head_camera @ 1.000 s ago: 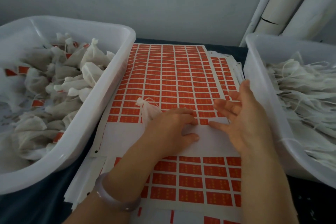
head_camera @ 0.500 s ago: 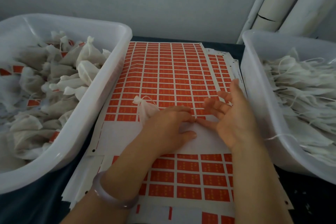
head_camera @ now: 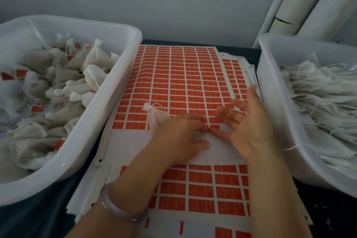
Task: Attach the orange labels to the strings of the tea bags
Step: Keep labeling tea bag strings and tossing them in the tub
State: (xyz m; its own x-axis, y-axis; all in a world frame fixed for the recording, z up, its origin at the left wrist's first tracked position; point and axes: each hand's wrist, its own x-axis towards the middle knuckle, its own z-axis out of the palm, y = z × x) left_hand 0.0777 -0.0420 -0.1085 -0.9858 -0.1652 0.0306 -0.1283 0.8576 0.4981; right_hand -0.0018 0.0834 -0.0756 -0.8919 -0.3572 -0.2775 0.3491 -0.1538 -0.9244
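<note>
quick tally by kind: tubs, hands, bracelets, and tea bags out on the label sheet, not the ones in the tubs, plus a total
tubs: 2 (left tub, right tub)
hands: 2 (left hand, right hand)
bracelet: 1
tea bag out on the label sheet: 1
total: 6

Label sheets (head_camera: 183, 83) lie between the left tub (head_camera: 108, 102) and right tub (head_camera: 274, 102).

orange labels (head_camera: 179, 91) in a white-lined grid; white tea bags (head_camera: 328, 102); translucent white bins (head_camera: 119, 75); pale lilac bangle (head_camera: 123, 212); dark blue tabletop (head_camera: 38, 222).
</note>
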